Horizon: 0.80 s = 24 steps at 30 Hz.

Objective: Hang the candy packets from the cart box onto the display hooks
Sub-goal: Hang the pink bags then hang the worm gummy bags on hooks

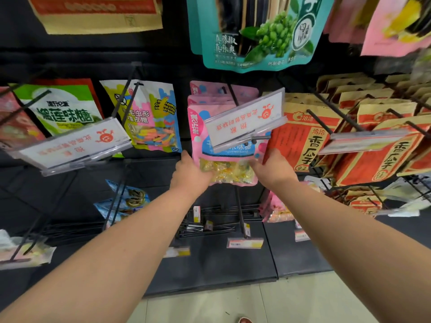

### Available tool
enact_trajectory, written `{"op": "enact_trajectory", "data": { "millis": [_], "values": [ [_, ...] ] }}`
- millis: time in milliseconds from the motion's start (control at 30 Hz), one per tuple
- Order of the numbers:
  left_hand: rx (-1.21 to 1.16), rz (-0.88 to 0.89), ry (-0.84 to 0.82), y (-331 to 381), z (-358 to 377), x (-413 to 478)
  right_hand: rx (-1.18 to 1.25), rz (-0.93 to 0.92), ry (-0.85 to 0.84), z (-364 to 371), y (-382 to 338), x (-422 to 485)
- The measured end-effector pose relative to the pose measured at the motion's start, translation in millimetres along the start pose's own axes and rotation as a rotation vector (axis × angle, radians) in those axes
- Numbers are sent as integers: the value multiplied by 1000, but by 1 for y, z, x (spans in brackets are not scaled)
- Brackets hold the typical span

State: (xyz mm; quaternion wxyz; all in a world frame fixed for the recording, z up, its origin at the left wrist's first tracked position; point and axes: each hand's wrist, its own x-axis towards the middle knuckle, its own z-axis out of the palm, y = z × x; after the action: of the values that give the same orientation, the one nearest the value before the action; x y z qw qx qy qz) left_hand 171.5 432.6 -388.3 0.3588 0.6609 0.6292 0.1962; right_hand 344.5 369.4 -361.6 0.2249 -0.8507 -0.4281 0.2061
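A stack of pink candy packets (225,167) with a clear window of yellow sweets hangs on a black display hook (232,95) at the centre of the rack. My left hand (190,174) grips the packets' lower left edge. At the lower right corner my right hand (271,169) holds the same stack. A white price-label holder (245,120) on the hook's front end covers the middle of the front packet. The cart box is out of view.
Green and yellow-pink candy bags (149,117) hang to the left, and red-and-brown seed bags (305,141) to the right. A teal bag (254,33) hangs above. Bare black hooks (240,210) jut out below the packets. A dark base shelf (210,264) meets the pale floor.
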Motion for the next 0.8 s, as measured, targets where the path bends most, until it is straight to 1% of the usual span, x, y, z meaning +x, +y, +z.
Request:
{"op": "enact_trajectory", "data": {
  "millis": [67,133,167,200,300,433,567,800],
  "values": [
    [245,55,-19,-2,-3,-10,-201,-51,20,-1,1,-13],
    [524,157,-49,-3,-7,-23,-441,-170,23,0,3,-29],
    [625,203,-77,-2,-13,-33,-534,-235,11,-1,1,-39],
    [703,244,-110,-2,-19,-41,-594,-280,-15,-2,-2,-48],
    [850,323,-179,0,-41,-68,-676,-324,-98,-9,-17,-76],
    [872,338,-209,-8,-75,-100,-716,-383,-59,-12,-36,-117],
    [861,344,-153,-25,-109,-131,-718,-414,-52,-11,-55,-156],
    [851,254,-99,-74,-163,-181,-736,-520,-87,9,-91,-215]
  ]
}}
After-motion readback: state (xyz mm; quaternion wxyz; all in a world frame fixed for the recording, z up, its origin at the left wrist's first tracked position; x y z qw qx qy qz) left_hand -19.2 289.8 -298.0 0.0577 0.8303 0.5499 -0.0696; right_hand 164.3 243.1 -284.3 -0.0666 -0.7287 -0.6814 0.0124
